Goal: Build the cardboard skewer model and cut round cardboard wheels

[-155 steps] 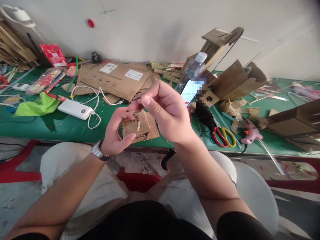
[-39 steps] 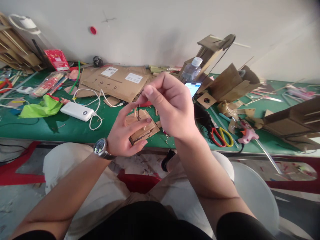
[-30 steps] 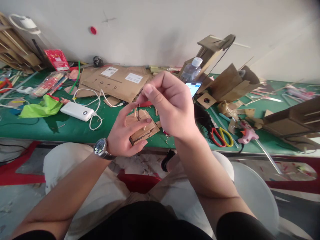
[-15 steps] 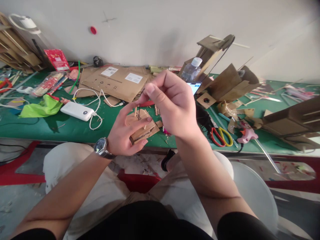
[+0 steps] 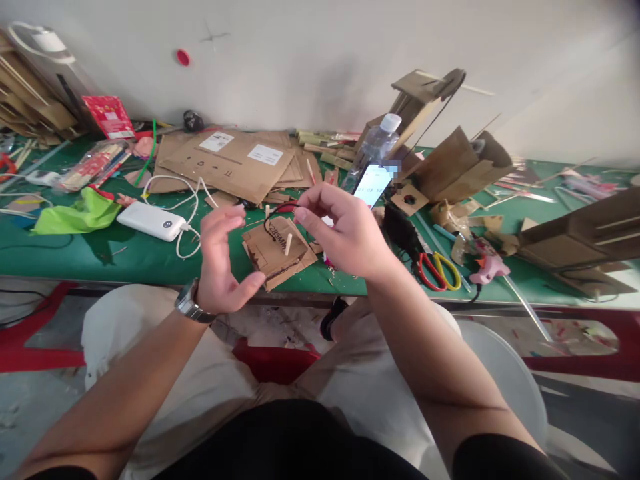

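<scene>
My right hand point(image 5: 353, 233) pinches the end of a thin black cord point(image 5: 267, 222), which curves slackly down to a small cardboard piece point(image 5: 263, 253) at the table's front edge. Printed letters show on the cardboard, and a short wooden peg point(image 5: 289, 244) stands upright from it, with a second peg point(image 5: 267, 211) behind. Just left of the cardboard, my left hand point(image 5: 217, 260) is open with its fingers curved and apart, holding nothing. A watch point(image 5: 193, 303) is on that wrist.
Behind lies a flat cardboard sheet point(image 5: 230, 163) with white labels. A white power bank point(image 5: 150, 220) with a cable sits to the left. To the right are a lit phone point(image 5: 373, 187), a bottle point(image 5: 375, 143), scissors point(image 5: 440, 272), a pink glue gun point(image 5: 490, 270) and cardboard structures point(image 5: 455, 163).
My right hand has come down, and the black cord has gone from stretched upward to slack. My left hand has drawn back left off the cardboard, uncovering it. The phone shows more fully.
</scene>
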The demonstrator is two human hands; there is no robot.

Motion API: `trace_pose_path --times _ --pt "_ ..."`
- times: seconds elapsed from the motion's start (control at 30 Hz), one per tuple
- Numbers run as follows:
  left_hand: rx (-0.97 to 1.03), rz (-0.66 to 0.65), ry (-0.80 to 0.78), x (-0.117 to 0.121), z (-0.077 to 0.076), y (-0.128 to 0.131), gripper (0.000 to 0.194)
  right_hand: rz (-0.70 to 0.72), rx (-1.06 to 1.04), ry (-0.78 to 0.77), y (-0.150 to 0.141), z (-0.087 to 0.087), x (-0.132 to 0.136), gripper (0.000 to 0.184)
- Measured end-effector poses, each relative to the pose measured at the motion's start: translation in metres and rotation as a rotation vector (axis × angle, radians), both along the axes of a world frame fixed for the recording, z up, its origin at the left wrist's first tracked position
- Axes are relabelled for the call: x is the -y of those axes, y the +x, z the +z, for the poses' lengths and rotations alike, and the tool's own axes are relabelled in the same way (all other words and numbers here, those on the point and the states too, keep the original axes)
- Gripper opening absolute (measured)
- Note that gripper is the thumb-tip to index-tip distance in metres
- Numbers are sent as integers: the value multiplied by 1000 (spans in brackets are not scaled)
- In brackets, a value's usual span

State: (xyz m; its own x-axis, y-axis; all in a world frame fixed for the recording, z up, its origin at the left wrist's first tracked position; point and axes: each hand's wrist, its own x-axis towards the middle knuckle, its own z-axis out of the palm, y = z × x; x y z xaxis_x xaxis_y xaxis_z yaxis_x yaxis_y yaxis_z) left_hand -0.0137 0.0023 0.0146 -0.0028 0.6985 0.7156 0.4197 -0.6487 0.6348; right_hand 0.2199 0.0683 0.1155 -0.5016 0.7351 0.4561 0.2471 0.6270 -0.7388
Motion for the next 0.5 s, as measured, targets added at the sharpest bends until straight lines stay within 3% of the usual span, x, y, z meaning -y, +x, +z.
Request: trace_pose_path --times 0.03,0.1,0.17,0.23,0.33,0.5 --pt "174 65 79 2 -5 2 62 -15 16 0 2 -4 1 15" --pt "480 155 -17 9 -15 8 34 -27 34 11 5 -11 3 10" --pt "545 144 -137 19 -23 14 25 8 38 41 8 -18 5 15" --pt "569 108 -302 28 -28 20 26 87 34 78 10 -23 6 23" --pt "776 2 -572 39 -32 33 29 185 38 104 11 -29 6 31" --pt "844 -136 -679 43 -29 48 40 218 28 94 8 -35 10 29"
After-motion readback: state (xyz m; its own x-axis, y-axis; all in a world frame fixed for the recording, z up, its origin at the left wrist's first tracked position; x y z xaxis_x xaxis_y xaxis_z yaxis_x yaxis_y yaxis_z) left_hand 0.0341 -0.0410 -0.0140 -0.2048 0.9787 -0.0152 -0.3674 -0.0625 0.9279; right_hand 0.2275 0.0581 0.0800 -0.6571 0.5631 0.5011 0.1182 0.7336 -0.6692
